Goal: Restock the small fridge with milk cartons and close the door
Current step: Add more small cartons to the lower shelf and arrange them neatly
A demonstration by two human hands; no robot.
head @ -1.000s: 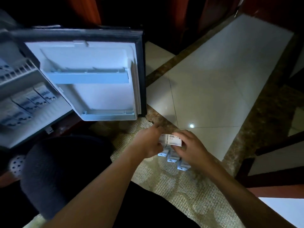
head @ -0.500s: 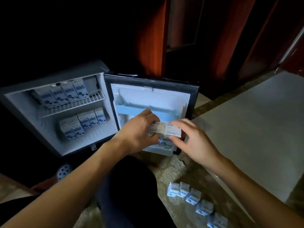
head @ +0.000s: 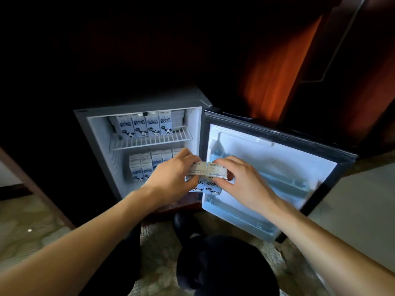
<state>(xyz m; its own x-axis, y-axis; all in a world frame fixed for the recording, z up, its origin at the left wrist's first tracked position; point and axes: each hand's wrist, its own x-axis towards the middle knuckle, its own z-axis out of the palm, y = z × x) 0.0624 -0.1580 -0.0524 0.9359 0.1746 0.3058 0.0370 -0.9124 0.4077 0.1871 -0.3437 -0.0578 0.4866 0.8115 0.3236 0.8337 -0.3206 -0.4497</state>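
Here you hold two milk cartons (head: 207, 178) side by side in front of the open small fridge (head: 136, 150): your left hand (head: 171, 175) is curled around the left carton, your right hand (head: 239, 180) pinches the right one from its outer side, and both grips are closed. The pair hangs just before the lower compartment, at the fridge's right front edge, beside the hinge.

Progress, as a judgement: the restocking looks well advanced. A row of upright cartons (head: 143, 127) fills most of the wire shelf (head: 149, 141), with a gap at its right end; more cartons (head: 147, 165) stand on the fridge floor towards its left side. The two in hand are not yet placed, and the door (head: 275, 178) stands wide open, its shelves apparently bare. Closing it remains.

The fridge sits low, set into dark surroundings. A pale woven mat (head: 156, 253) lies below you, and reddish wood panelling (head: 277, 77) rises behind the door. The room is dim.
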